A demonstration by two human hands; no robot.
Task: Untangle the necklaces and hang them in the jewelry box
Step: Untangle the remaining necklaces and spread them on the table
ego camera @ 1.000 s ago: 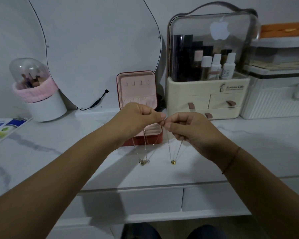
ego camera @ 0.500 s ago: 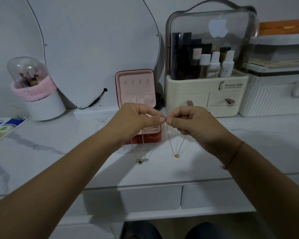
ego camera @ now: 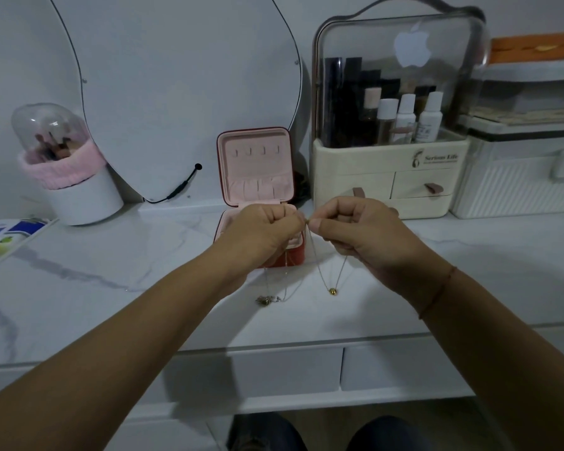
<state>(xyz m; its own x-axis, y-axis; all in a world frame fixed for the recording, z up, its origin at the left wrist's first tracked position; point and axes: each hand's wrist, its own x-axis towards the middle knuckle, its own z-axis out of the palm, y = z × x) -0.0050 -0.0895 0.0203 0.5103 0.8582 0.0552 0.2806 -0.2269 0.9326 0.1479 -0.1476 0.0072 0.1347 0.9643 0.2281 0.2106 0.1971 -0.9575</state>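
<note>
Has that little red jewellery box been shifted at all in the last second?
No. The jewelry box keeps the same narrow gap beside the cream organizer.

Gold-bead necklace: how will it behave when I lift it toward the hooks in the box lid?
Probably quite floppy: the gold-bead necklace hangs from the right hand in a narrow V. Its bead likely makes it swing. The thin chain may snag the other necklaces dangling under the left hand.
</note>
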